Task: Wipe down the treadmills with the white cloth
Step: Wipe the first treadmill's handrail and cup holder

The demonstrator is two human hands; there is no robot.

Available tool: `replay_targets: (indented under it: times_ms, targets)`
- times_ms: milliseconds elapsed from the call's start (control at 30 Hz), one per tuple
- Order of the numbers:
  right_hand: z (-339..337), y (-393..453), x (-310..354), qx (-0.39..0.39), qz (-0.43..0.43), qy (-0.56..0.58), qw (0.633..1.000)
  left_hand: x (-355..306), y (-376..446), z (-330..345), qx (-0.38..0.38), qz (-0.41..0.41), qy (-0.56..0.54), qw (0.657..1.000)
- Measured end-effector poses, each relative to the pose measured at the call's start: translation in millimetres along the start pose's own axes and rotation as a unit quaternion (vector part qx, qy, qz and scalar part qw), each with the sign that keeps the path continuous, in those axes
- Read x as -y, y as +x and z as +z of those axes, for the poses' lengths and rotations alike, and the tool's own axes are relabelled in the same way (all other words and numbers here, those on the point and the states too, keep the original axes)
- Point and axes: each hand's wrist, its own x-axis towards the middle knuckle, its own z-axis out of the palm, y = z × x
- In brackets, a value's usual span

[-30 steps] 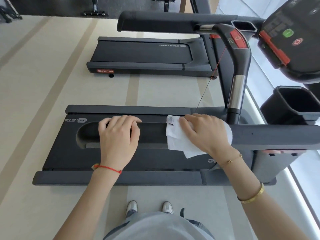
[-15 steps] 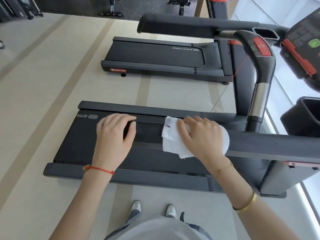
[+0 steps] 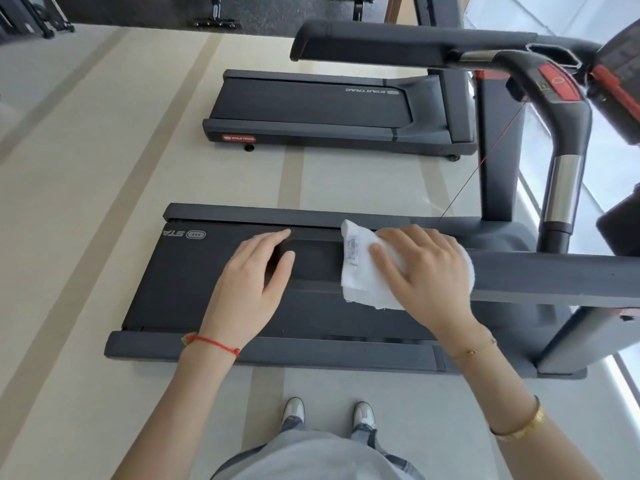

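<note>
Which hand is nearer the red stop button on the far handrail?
Right. The right hand presses the white cloth on the near handrail, below the red stop button; the left hand rests farther left.

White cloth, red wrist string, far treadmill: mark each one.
white cloth [image 3: 356,268], head view, left fold beside its label.
red wrist string [image 3: 213,342], head view, mid-strand.
far treadmill [image 3: 311,105], head view, belt centre.

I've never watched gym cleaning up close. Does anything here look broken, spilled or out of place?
Nothing stands out. The right hand presses the white cloth on the near treadmill's handrail, and the left hand rests on the same rail. The far treadmill sits square on the floor, with no spills visible.
</note>
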Motion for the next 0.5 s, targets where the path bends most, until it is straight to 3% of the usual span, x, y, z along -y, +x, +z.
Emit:
replay_targets:
  times_ms: [67,167,367,500]
  targets:
    - [6,15,25,0.04,0.077,-0.026,0.996,5,-2,-2,0.009,0.002,-0.005,1.0]
    - [22,27,70,0.081,0.039,-0.05,0.995,11,-3,-4,0.028,0.014,-0.028,0.999]
    - [27,13,72,-0.001,-0.059,-0.003,0.998,31,-9,-14,0.059,0.033,-0.044,0.997]
    - [12,3,43,-0.033,0.005,-0.036,0.999,32,-9,-18,0.079,0.042,-0.02,0.996]
